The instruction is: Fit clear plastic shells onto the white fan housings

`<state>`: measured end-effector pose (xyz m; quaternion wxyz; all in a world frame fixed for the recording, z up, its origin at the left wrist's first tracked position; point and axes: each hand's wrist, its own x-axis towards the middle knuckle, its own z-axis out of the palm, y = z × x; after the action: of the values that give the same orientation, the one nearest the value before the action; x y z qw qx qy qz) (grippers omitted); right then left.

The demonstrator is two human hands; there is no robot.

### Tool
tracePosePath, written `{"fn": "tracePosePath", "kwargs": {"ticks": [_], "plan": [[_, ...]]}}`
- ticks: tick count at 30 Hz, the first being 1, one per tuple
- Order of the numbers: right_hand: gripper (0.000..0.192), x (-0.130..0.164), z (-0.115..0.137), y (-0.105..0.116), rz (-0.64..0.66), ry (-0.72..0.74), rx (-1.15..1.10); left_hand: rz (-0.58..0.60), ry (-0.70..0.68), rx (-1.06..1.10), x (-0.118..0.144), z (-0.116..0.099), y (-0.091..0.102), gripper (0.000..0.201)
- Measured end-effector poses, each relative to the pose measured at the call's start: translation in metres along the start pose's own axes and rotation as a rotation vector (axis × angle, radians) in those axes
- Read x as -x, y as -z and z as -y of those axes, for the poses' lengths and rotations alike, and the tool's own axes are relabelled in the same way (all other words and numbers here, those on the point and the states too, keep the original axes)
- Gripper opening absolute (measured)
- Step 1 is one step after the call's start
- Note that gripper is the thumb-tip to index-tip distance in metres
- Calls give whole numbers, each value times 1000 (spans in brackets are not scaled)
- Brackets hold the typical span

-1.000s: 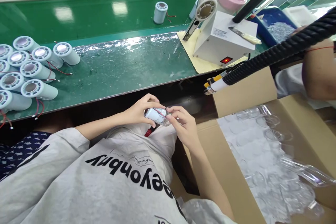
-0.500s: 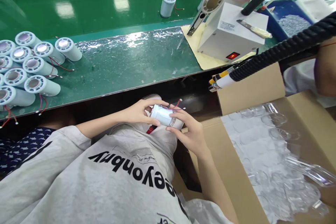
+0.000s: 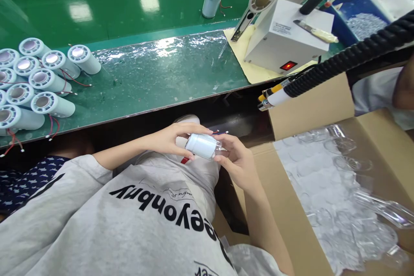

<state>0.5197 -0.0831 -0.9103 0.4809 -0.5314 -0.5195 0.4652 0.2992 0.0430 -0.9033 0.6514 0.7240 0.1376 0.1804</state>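
Two hands, left hand (image 3: 168, 140) and right hand (image 3: 237, 161), grip one white cylinder (image 3: 204, 145) just below the table edge (image 3: 145, 113), beside the open box (image 3: 310, 108).

The grey shirt (image 3: 136, 215) bears black letters, seen upside down, reading roughly "eeyonbuy"; the white machine's label (image 3: 280, 30) is illegible.

We see everything through one camera worn on the head, looking forward and steeply down. Our own fingers (image 3: 194, 131) sit close below the lens, near the frame's centre; the green surface (image 3: 155, 73) stretches beyond them, farther off, and an open carton (image 3: 310, 108) lies to their right.
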Motion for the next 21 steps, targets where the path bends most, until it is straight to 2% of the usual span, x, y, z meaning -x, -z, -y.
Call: {"fn": "tracePosePath", "kwargs": {"ticks": [6, 13, 15, 17, 21], "plan": [[48, -1, -3, -2, -13, -85, -61, 6, 38, -5, 1, 0, 0, 66], [49, -4, -14, -5, -60, -145, -207, -6, 105, 101, -5, 4, 0, 77], [48, -6, -25, -5, -128, -177, -281, -9, 136, 178, -18, 12, 1, 82], [50, -10, -40, -3, -252, -202, -375, -15, 178, 261, -40, 25, 3, 88], [55, -22, -72, 12, -527, -169, -525, 7, 231, 360, -107, 51, 1, 87]]}}
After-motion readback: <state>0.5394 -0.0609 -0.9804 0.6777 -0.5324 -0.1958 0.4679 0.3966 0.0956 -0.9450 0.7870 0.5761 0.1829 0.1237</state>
